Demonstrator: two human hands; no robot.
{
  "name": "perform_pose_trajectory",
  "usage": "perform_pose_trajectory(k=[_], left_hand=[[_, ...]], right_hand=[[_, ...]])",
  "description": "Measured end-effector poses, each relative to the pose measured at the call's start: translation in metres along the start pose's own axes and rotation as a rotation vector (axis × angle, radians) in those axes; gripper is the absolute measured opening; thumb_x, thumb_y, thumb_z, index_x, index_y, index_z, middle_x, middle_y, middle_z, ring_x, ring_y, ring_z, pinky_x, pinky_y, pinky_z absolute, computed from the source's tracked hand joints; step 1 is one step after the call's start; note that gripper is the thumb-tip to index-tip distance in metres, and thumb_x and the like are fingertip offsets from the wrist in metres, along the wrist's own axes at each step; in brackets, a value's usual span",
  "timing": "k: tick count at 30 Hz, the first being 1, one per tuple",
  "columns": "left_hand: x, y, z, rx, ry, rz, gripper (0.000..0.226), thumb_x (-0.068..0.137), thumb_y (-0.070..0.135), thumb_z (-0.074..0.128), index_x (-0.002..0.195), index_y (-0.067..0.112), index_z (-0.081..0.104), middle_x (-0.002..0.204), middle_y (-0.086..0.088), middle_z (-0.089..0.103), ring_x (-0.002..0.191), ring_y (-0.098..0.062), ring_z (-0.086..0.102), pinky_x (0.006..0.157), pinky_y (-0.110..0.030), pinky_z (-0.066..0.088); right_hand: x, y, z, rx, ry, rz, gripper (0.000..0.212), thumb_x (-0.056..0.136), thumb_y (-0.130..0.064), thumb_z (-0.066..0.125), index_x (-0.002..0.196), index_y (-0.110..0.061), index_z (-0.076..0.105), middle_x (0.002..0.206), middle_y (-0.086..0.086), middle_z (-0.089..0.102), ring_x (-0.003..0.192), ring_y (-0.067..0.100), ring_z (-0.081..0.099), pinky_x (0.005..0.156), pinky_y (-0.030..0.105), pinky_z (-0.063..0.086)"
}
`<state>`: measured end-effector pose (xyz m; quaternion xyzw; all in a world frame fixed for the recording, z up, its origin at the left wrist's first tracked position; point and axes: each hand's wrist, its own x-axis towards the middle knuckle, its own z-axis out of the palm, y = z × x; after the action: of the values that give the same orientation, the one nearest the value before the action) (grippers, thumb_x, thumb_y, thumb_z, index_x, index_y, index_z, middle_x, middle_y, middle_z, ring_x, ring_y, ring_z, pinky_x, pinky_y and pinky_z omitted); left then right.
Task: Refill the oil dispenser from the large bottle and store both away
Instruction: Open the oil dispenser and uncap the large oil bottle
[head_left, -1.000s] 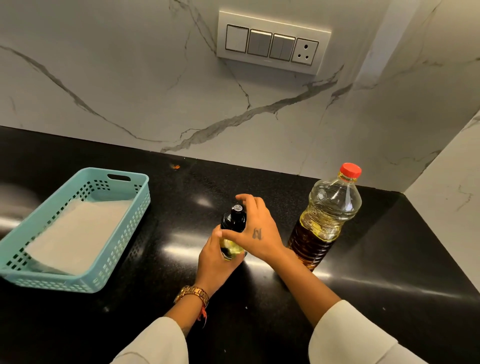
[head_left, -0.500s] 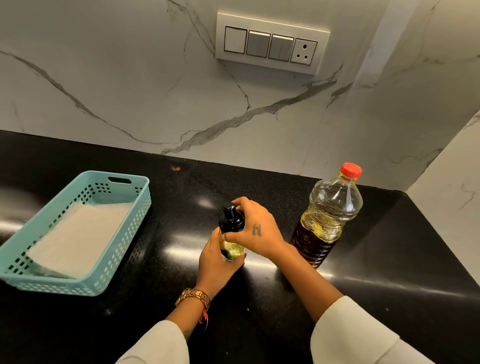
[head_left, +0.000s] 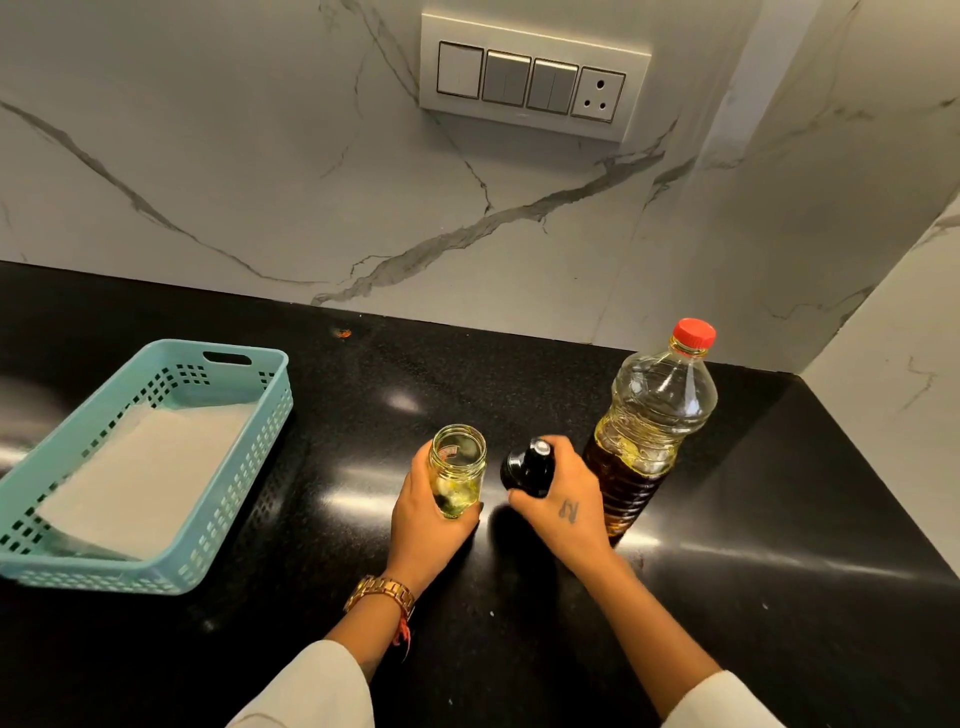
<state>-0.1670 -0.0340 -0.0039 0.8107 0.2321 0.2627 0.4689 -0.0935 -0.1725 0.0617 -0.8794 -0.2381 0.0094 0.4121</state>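
Teal basket (head_left: 156, 462): left of frame, on the black desk (head_left: 779, 519), pale liner sheet (head_left: 145, 473) inside. Oil dispenser (head_left: 457, 470): lower centre, glass, uncapped, a little yellow oil at the bottom; left hand (head_left: 431, 519) wraps round its body. Black pump cap (head_left: 530, 467): just right of the dispenser, apart from it, gripped by the right hand (head_left: 566, 504). Large bottle (head_left: 649, 431): right of centre, upright, red lid on, partly full. Switch panel (head_left: 532, 78): upper centre, on the marble wall.
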Motion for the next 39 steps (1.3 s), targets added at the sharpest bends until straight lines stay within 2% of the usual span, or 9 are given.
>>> perform_pose_trajectory(k=[10, 14, 17, 20, 24, 28, 31, 34, 39], left_hand=[[-0.001, -0.002, -0.002, 0.018, -0.012, 0.028, 0.091, 0.061, 0.028, 0.082, 0.135, 0.031, 0.029, 0.127, 0.004, 0.054, 0.111, -0.014, 0.055, 0.086, -0.023, 0.043], [-0.002, 0.000, -0.005, -0.017, -0.022, 0.042, 0.100, 0.058, 0.035, 0.085, 0.139, 0.025, 0.027, 0.137, -0.001, 0.046, 0.122, -0.016, 0.047, 0.099, -0.036, 0.044], [-0.003, 0.003, -0.007, -0.083, 0.008, 0.065, 0.098, 0.061, 0.036, 0.083, 0.141, 0.024, 0.027, 0.141, -0.003, 0.041, 0.127, -0.016, 0.044, 0.103, -0.036, 0.041], [-0.005, 0.006, -0.009, -0.164, 0.044, 0.085, 0.089, 0.070, 0.035, 0.077, 0.140, 0.029, 0.022, 0.146, 0.000, 0.033, 0.134, -0.015, 0.034, 0.110, -0.040, 0.033], [0.007, 0.028, -0.019, -0.154, 0.161, 0.226, 0.092, 0.071, 0.066, 0.058, 0.141, 0.015, 0.027, 0.146, -0.005, 0.031, 0.136, -0.018, 0.029, 0.112, -0.039, 0.026], [0.029, 0.083, -0.022, -0.183, 0.163, 0.404, 0.084, 0.075, 0.058, 0.061, 0.141, 0.019, 0.027, 0.147, -0.007, 0.033, 0.137, -0.018, 0.030, 0.113, -0.032, 0.024], [0.034, 0.125, -0.008, -0.177, 0.067, 0.505, 0.080, 0.075, 0.056, 0.063, 0.139, 0.021, 0.030, 0.143, 0.000, 0.037, 0.133, -0.009, 0.033, 0.110, -0.023, 0.028], [0.033, 0.158, 0.014, -0.131, -0.090, 0.518, 0.084, 0.072, 0.063, 0.062, 0.139, 0.027, 0.028, 0.143, 0.005, 0.035, 0.130, -0.003, 0.031, 0.107, -0.022, 0.028], [0.036, 0.190, 0.053, -0.074, -0.264, 0.407, 0.092, 0.070, 0.065, 0.061, 0.143, 0.034, 0.015, 0.152, 0.001, 0.022, 0.137, -0.019, 0.025, 0.106, -0.039, 0.030]], right_hand=[[-0.002, 0.026, 0.019, -0.087, -0.172, 0.055, 0.053, 0.070, -0.024, 0.074, 0.113, -0.018, 0.043, 0.111, 0.002, 0.057, 0.105, 0.019, 0.055, 0.083, 0.023, 0.041], [-0.006, 0.019, 0.012, -0.051, -0.205, 0.050, 0.085, 0.069, -0.029, 0.079, 0.137, -0.015, 0.030, 0.147, 0.005, 0.032, 0.137, 0.019, 0.029, 0.110, 0.028, 0.028], [-0.010, 0.008, 0.003, -0.032, -0.120, -0.025, 0.082, 0.077, -0.029, 0.073, 0.142, -0.014, 0.026, 0.152, 0.006, 0.024, 0.142, 0.016, 0.019, 0.111, 0.021, 0.019], [-0.010, -0.016, -0.016, 0.027, -0.037, -0.113, 0.069, 0.080, -0.027, 0.070, 0.138, -0.018, 0.035, 0.149, 0.003, 0.030, 0.139, 0.014, 0.026, 0.107, 0.017, 0.021], [-0.009, -0.060, -0.054, 0.123, 0.019, -0.319, 0.043, 0.082, -0.023, 0.068, 0.123, -0.020, 0.054, 0.132, -0.002, 0.053, 0.124, 0.009, 0.046, 0.102, 0.034, 0.044], [-0.007, -0.094, -0.109, 0.150, 0.199, -0.480, 0.034, 0.081, -0.023, 0.068, 0.114, -0.024, 0.059, 0.119, -0.009, 0.060, 0.110, 0.003, 0.056, 0.089, 0.021, 0.051], [0.002, -0.098, -0.150, 0.118, 0.400, -0.405, 0.033, 0.081, -0.032, 0.068, 0.112, -0.033, 0.057, 0.112, -0.010, 0.061, 0.098, 0.004, 0.059, 0.079, 0.020, 0.052], [0.019, -0.088, -0.174, -0.076, 0.527, -0.272, 0.039, 0.081, -0.042, 0.065, 0.115, -0.024, 0.059, 0.113, 0.000, 0.063, 0.096, 0.011, 0.058, 0.078, 0.031, 0.052], [0.040, -0.061, -0.169, -0.267, 0.397, -0.173, 0.043, 0.083, -0.048, 0.060, 0.106, -0.012, 0.066, 0.105, 0.008, 0.065, 0.097, 0.021, 0.057, 0.081, 0.032, 0.048]])
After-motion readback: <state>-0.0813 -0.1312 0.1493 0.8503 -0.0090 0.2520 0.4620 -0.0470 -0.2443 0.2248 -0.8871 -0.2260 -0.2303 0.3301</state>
